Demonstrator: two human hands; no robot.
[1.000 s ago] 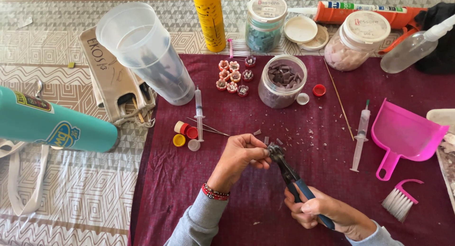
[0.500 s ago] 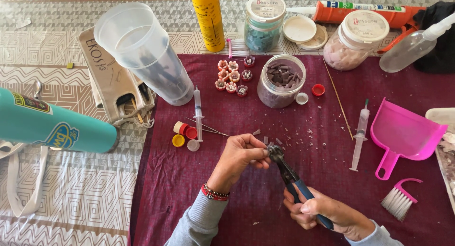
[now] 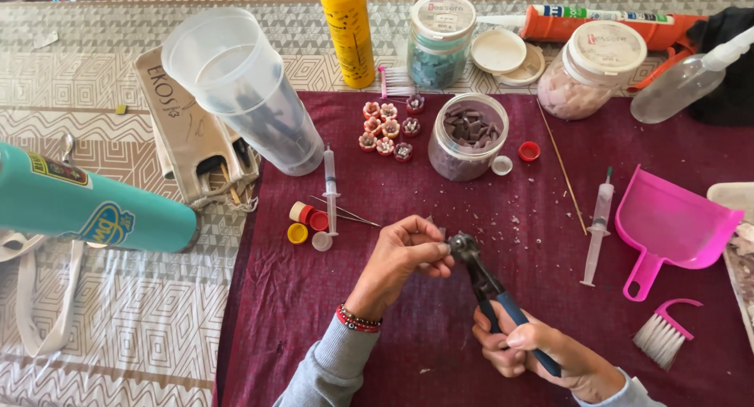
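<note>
Over the maroon cloth [image 3: 408, 352], near its middle: worked with both hands at the head of a pair of wheeled nippers [image 3: 485, 283]. Closed the right hand [image 3: 542, 352] fully round the blue handles, low on their length. Pinched the left hand [image 3: 402, 254], thumb against fingertips, shut on a small piece [image 3: 445, 248] right at the cutting head. Could not make out the piece's colour or shape, mostly hidden by the fingers. Could not tell how far the jaws had closed.

Judged good practice for such a cut:
- kept the piece flat and square to the wheels, with fingertips clear of the bite;
- squeezed slowly from far down the handles, for leverage rather than force;
- kept the work low above the cloth, already speckled with chips, so that fragments landed there.

Laid out round about, all apart from the hands:
- an open jar of dark tiles [image 3: 469, 136], straight beyond the nippers;
- a cluster of small flower-shaped pieces [image 3: 386, 128], just left of the jar;
- a syringe [image 3: 330, 191] beside some bottle caps [image 3: 306, 220], to the left;
- a second syringe [image 3: 598, 222], a pink dustpan [image 3: 667, 222] and a small brush [image 3: 664, 332], to the right — handy for sweeping.
</note>
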